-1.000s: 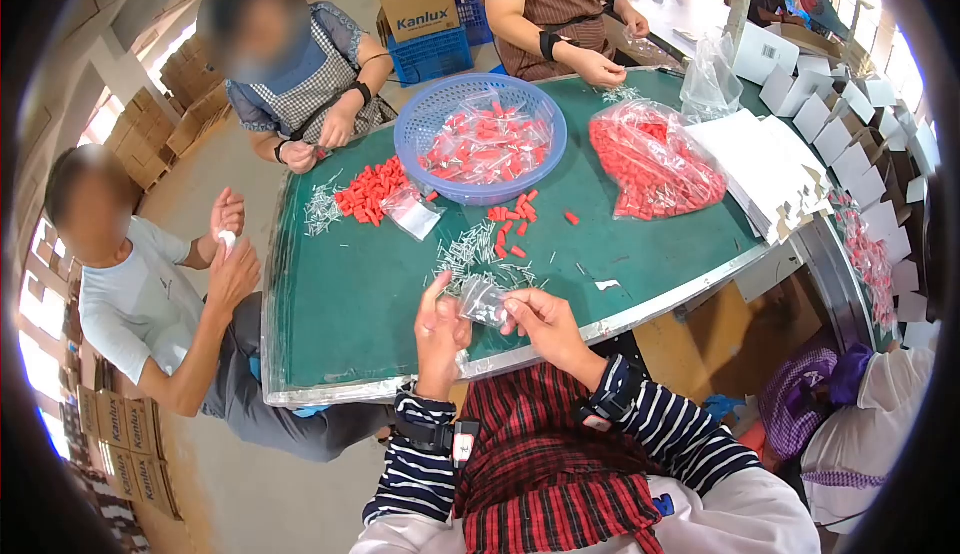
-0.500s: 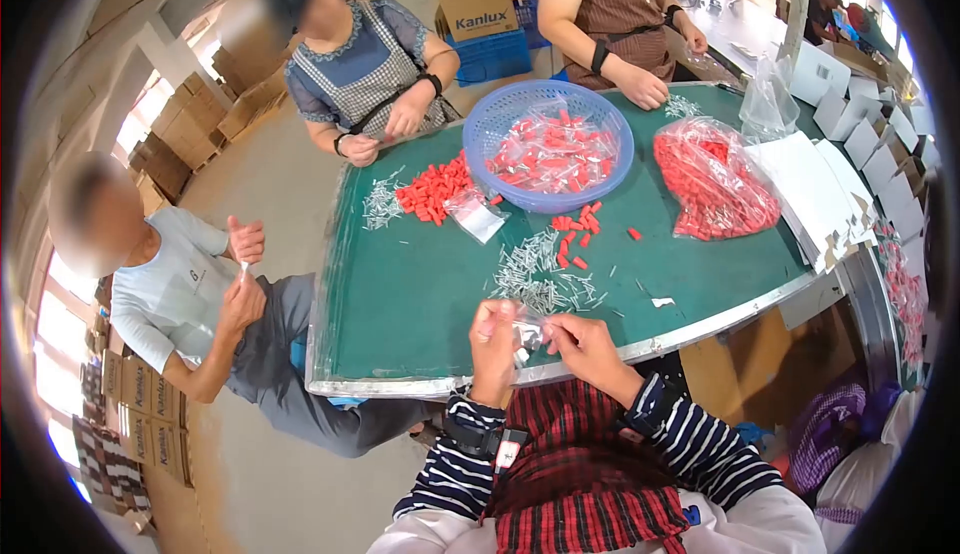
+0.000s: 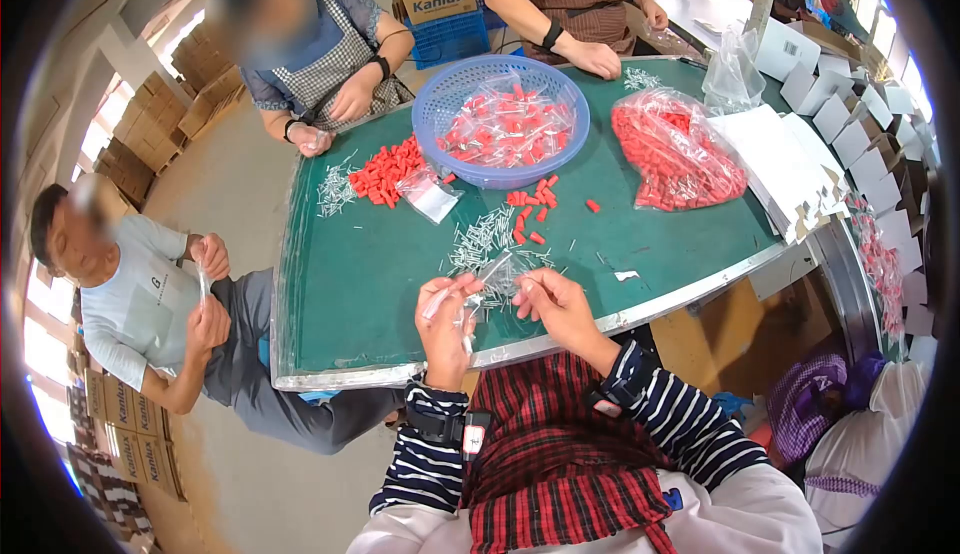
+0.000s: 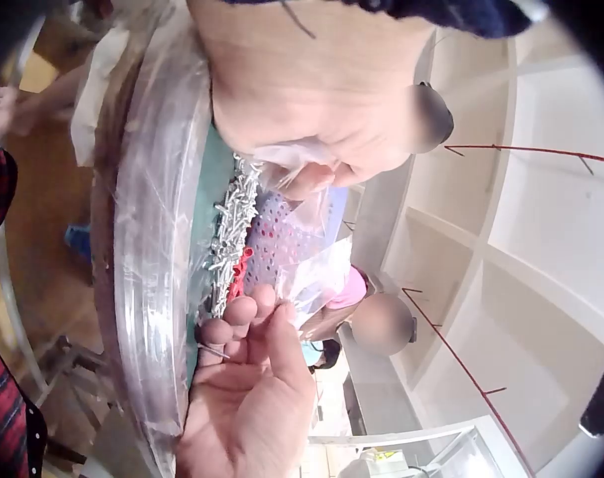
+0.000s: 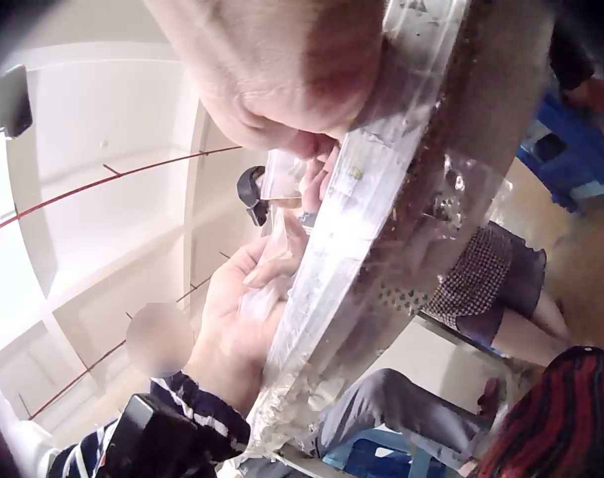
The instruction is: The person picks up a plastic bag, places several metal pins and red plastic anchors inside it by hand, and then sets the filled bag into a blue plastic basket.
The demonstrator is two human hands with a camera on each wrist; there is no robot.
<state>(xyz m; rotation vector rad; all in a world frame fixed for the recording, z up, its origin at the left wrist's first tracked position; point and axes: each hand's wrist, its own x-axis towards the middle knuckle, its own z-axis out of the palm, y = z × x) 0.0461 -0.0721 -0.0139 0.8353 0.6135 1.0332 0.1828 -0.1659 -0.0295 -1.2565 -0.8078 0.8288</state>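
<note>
My left hand point(image 3: 444, 332) grips thin clear plastic bags point(image 4: 294, 154), some folded against its palm. Across from it, the right hand point(image 3: 560, 304) pinches the edge of a small clear bag point(image 3: 497, 272) between thumb and forefinger. In the left wrist view, the right hand's other fingers are curled, and a thin metal pin point(image 4: 214, 351) sticks out by them. Just beyond both hands lies a heap of silvery screws point(image 3: 480, 239) on the green table point(image 3: 350, 284). Several red plastic plugs point(image 3: 530, 216) lie behind that heap.
A blue perforated basket point(image 3: 500, 176) holds filled bags. Left of it are a red plug pile point(image 3: 385, 169), more screws point(image 3: 335, 192) and a flat bag point(image 3: 432, 199). A big bag of red plugs point(image 3: 675, 154) and white sheets point(image 3: 780, 164) lie right. People work around the table.
Half a second ago my hands were close together over a small bag; now they are farther apart, with a clear bag between them. The head view swung left, then back right.
</note>
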